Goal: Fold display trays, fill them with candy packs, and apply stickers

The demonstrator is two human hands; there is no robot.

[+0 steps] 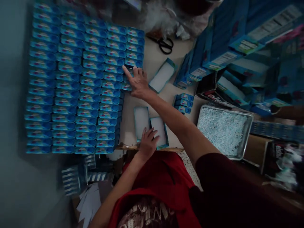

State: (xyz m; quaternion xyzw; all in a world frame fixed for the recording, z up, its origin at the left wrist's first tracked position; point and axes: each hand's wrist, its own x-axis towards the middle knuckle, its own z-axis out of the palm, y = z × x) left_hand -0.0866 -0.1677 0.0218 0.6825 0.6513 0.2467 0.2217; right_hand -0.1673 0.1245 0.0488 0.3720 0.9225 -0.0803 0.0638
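My right hand reaches to the near end of the rightmost column of stacked small blue boxes. Its thumb and fingers span a small blue box, mostly hidden under the hand. A dark gap shows just beyond it. Close to the table edge, my left hand is open, fingers spread over two shallow blue open boxes with white insides, a left one and a right one. Another such open box lies tilted to the right of my right hand.
Black-handled scissors lie at the back. A few small blue boxes sit right of my forearm. A metal tray holds small pale blue-white pieces. Larger blue cartons are piled at the right. The table edge runs before me.
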